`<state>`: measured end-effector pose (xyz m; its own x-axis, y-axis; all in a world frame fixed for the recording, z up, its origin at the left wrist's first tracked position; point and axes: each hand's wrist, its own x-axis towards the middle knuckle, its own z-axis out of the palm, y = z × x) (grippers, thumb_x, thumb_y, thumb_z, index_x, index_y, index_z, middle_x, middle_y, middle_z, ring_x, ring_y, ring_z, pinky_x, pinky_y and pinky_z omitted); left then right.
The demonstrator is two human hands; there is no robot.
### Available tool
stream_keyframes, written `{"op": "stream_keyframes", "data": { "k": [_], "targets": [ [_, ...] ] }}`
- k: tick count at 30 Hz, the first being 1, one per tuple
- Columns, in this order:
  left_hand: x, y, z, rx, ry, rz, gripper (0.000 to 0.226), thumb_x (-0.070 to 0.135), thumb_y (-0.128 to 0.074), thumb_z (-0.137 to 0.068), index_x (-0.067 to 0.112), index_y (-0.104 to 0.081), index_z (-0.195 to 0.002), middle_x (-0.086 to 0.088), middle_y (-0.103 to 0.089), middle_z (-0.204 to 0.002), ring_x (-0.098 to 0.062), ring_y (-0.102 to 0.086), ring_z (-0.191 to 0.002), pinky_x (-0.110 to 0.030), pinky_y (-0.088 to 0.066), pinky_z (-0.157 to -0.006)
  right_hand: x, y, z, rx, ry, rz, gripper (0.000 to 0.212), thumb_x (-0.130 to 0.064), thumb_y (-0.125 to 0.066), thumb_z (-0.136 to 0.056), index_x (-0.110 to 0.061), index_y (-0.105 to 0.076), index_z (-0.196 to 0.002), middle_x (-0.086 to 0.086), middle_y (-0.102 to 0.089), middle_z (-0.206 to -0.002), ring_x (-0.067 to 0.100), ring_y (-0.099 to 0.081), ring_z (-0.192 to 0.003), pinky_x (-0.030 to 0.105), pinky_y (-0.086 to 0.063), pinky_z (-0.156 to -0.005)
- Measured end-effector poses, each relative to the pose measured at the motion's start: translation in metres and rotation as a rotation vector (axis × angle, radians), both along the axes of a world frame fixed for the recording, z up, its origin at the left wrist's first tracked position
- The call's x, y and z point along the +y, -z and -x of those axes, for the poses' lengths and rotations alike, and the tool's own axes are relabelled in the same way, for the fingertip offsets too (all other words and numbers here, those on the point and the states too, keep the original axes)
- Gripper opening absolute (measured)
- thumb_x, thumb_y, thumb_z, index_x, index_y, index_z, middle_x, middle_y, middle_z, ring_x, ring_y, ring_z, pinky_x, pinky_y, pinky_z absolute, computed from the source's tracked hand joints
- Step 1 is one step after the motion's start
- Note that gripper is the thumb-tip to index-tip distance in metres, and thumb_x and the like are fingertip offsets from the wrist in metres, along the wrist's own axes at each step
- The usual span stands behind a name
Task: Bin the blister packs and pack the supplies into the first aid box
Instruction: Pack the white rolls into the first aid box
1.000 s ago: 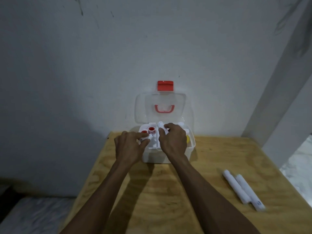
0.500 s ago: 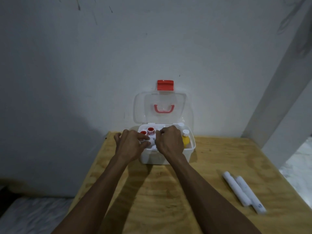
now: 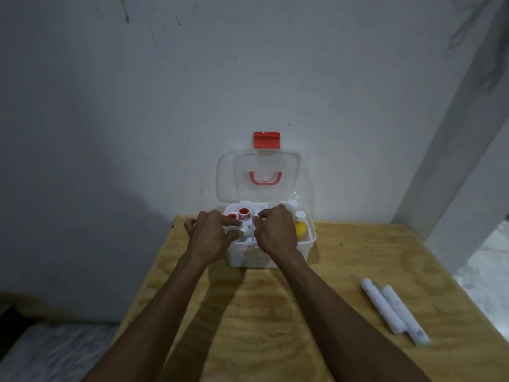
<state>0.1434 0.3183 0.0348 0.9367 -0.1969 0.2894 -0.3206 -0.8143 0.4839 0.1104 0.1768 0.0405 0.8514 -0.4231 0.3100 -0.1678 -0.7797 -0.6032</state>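
Landmark = first aid box point(image 3: 264, 255), white, at the far edge of the wooden table point(image 3: 248, 326), against the wall point(image 3: 165, 92).

Nearest the camera: wide bare tabletop in front of the box, crossed only by the two forearms. Two white tubes point(image 3: 391, 312) lie side by side, touching, well to the right of the box and nearer the camera, near the table's right edge. Table's left edge runs close by the left forearm; floor drops away beyond it.

At the box: left hand point(image 3: 212, 235) over its left front corner, fingers curled loosely, tips on small white items inside; can't tell if anything is actually gripped. Right hand point(image 3: 275, 232) over the box centre, fingers bent down into it, contents under the palm hidden, grip can't be told.

Inside: two red-cored tape rolls point(image 3: 243, 213) back left, yellow bottle point(image 3: 300, 227) w/ white cap just right of the right hand, by the right wall.

Behind: clear lid point(image 3: 234, 172) stands upright against the wall, red handle point(image 3: 265, 178) on it, red latch point(image 3: 266, 139) at top.
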Motion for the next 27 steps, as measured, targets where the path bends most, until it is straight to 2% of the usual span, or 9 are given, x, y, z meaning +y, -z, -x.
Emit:
{"op": "stream_keyframes", "data": {
  "k": [5,7,9,11,13,16,20,23,27],
  "targets": [
    [0.001,-0.006,0.012,-0.072,-0.021,0.102,0.027,0.044,-0.070,-0.084,0.031,-0.075,-0.107,0.002,-0.069,-0.121,-0.022,-0.056,-0.115,-0.036,-0.025,-0.088,-0.008,-0.005,0.009,-0.078,-0.050,-0.069,0.031,-0.025,-0.063,-0.093,-0.010,-0.067,-0.121,0.010,-0.063,-0.128,0.022,-0.059,-0.115,0.028,-0.045,-0.096],
    [-0.002,-0.013,0.023,-0.152,-0.026,0.203,0.024,0.042,-0.072,-0.084,0.027,-0.077,-0.102,0.000,-0.072,-0.113,-0.022,-0.060,-0.108,-0.039,-0.034,-0.092,-0.016,-0.009,0.018,-0.134,-0.047,-0.095,0.030,-0.026,-0.064,-0.091,-0.012,-0.069,-0.118,0.010,-0.066,-0.122,0.022,-0.064,-0.108,0.030,-0.048,-0.092],
    [-0.007,-0.019,0.036,-0.233,-0.008,0.298,0.022,0.039,-0.073,-0.083,0.024,-0.078,-0.100,-0.001,-0.075,-0.104,-0.021,-0.064,-0.097,-0.041,-0.045,-0.090,-0.029,-0.013,0.034,-0.174,-0.035,-0.091,0.029,-0.026,-0.063,-0.091,-0.014,-0.070,-0.116,0.010,-0.067,-0.116,0.021,-0.065,-0.102,0.024,-0.046,-0.086],
    [-0.017,-0.022,0.051,-0.280,0.035,0.370,0.020,0.035,-0.073,-0.083,0.022,-0.079,-0.098,0.001,-0.076,-0.094,-0.015,-0.064,-0.086,-0.031,-0.048,-0.082,-0.047,-0.018,0.052,-0.191,-0.019,-0.086,0.028,-0.026,-0.063,-0.091,-0.015,-0.070,-0.115,0.008,-0.067,-0.108,0.020,-0.064,-0.096,0.019,-0.036,-0.079],
    [-0.032,-0.023,0.068,-0.279,0.087,0.430,0.018,0.031,-0.075,-0.082,0.019,-0.078,-0.095,0.008,-0.072,-0.082,-0.004,-0.060,-0.076,-0.017,-0.042,-0.073,-0.070,-0.020,0.072,-0.196,0.021,-0.087,0.026,-0.028,-0.064,-0.090,-0.017,-0.072,-0.112,0.006,-0.070,-0.100,0.019,-0.063,-0.091,0.020,-0.035,-0.078],
    [-0.064,-0.019,0.095,-0.197,0.164,0.482,0.021,0.030,-0.076,-0.081,0.019,-0.077,-0.099,0.011,-0.065,-0.073,0.002,-0.059,-0.072,-0.011,-0.043,-0.065,-0.111,-0.019,0.103,-0.179,0.079,-0.091,0.025,-0.026,-0.067,-0.087,-0.015,-0.073,-0.109,0.005,-0.074,-0.093,0.017,-0.066,-0.084,0.025,-0.044,-0.083],
    [-0.114,0.003,0.116,-0.011,0.271,0.390,0.028,0.037,-0.074,-0.081,0.022,-0.075,-0.105,0.009,-0.068,-0.073,-0.004,-0.063,-0.068,-0.026,-0.054,-0.067,-0.162,-0.009,0.142,-0.075,0.134,-0.117,0.023,-0.021,-0.070,-0.086,-0.010,-0.075,-0.106,0.010,-0.074,-0.094,0.022,-0.069,-0.087,0.024,-0.047,-0.081],
    [-0.152,0.022,0.127,0.127,0.304,0.299,0.041,0.047,-0.073,-0.079,0.023,-0.072,-0.112,0.003,-0.073,-0.081,-0.011,-0.067,-0.074,-0.034,-0.057,-0.072,-0.192,0.003,0.163,0.037,0.162,-0.122,0.024,-0.023,-0.071,-0.083,-0.012,-0.075,-0.104,0.009,-0.074,-0.093,0.023,-0.068,-0.093,0.022,-0.045,-0.081],
    [-0.190,0.037,0.133,0.218,0.315,0.155,0.048,0.052,-0.067,-0.083,0.024,-0.065,-0.121,-0.001,-0.074,-0.095,-0.016,-0.069,-0.088,-0.029,-0.054,-0.075,-0.216,0.022,0.176,0.226,0.140,-0.115,0.029,-0.026,-0.072,-0.078,-0.015,-0.074,-0.105,0.007,-0.071,-0.106,0.021,-0.065,-0.100,0.027,-0.050,-0.083]
  ]
}}
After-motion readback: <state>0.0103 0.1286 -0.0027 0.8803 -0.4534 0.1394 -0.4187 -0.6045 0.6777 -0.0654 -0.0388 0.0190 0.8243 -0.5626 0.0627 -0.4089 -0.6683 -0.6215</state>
